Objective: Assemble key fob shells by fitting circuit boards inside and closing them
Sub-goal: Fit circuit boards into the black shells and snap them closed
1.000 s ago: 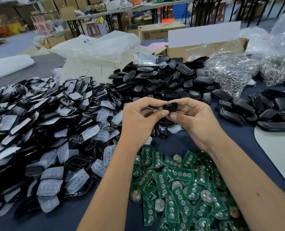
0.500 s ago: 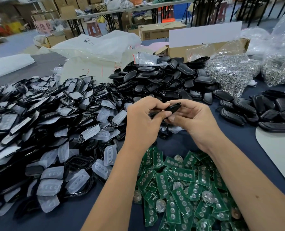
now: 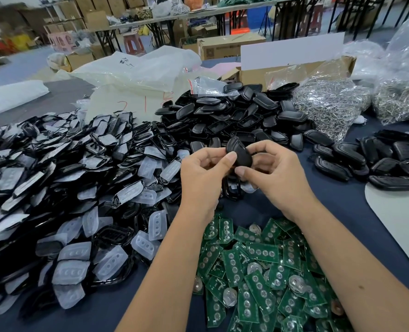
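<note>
Both hands hold one black key fob shell [image 3: 240,153] above the table's middle, its smooth back turned toward me and tilted. My left hand [image 3: 202,173] pinches its left edge with thumb and fingers. My right hand [image 3: 276,174] grips its right side and lower end, thumb under it. Green circuit boards [image 3: 261,267] lie heaped just below my wrists. A big pile of black front frames with translucent rubber button pads [image 3: 62,192] fills the left. Black back shells [image 3: 237,116] are piled behind my hands.
Closed black fobs [image 3: 375,161] lie at the right beside a white board [image 3: 399,216]. Clear bags of metal parts [image 3: 335,104] and a cardboard box [image 3: 292,68] stand at the back right, white plastic bags [image 3: 136,75] at the back left. Dark blue cloth [image 3: 337,195] covers the table.
The fob has turned from lying flat and edge-on between my fingers to standing tilted with its back facing me. Both hands stayed in place over the table's middle.
</note>
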